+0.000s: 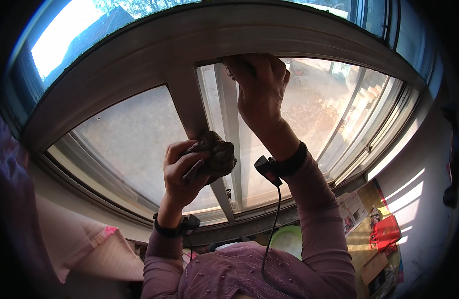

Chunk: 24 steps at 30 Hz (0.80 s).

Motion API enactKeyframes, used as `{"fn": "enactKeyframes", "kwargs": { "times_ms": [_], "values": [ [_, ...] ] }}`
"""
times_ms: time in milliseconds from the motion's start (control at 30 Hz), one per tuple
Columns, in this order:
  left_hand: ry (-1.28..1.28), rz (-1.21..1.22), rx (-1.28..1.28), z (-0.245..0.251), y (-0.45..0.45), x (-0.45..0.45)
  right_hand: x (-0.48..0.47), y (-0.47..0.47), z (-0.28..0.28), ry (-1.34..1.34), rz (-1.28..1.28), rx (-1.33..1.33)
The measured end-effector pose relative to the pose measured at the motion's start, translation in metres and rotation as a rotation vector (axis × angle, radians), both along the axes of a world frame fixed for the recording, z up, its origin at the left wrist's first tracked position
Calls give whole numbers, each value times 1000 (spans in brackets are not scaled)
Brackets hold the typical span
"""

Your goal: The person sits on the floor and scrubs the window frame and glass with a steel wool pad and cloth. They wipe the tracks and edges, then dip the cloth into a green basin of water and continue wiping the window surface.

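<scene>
A dark, bunched-up cloth (219, 155) is gripped in my left hand (182, 170), in front of the upright stile (188, 108) of a framed window. Higher up and further right, my right hand (261, 88) reaches to the top of the right glass pane (311, 101), just under the wide horizontal window rail (214, 33). Its fingers are curled around a rough wad (230, 71), of which only a small edge shows. The left glass pane (128, 138) looks hazy. Each wrist wears a black strap with a small device and a cable.
Below the window stands a light green basin (287, 241), close to my body. To the right, a red bag (387, 232) and papers (352, 211) lie on a yellowish covering. A pale pink cloth (91, 243) hangs at the lower left. Upper panes (83, 45) show outdoors.
</scene>
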<state>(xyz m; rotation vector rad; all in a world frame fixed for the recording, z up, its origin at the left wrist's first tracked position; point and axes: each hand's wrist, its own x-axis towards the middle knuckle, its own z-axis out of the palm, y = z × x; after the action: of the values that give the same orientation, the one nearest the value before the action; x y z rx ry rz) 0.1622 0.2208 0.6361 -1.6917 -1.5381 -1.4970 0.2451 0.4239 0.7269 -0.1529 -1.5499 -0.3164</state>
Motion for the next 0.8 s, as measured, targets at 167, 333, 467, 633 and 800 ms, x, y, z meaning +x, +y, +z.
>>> {"fn": "enactKeyframes", "kwargs": {
  "times_ms": [167, 333, 467, 633, 800],
  "values": [
    [39, 43, -8, 1, 1, 0, -6, -8, 2, -142, 56, 83],
    [31, -9, -13, 3, 0, -1, 4, -1, 8, -24, 19, 87],
    [40, 0, -23, 4, -1, 0, -9, -7, 4, -134, 23, 55],
    [35, 6, -42, 4, -1, 0, -2, -5, 4, -16, 14, 78],
    [23, -7, -34, 3, -1, -1, -2, -7, 4, -104, 0, 30]
  ]
}}
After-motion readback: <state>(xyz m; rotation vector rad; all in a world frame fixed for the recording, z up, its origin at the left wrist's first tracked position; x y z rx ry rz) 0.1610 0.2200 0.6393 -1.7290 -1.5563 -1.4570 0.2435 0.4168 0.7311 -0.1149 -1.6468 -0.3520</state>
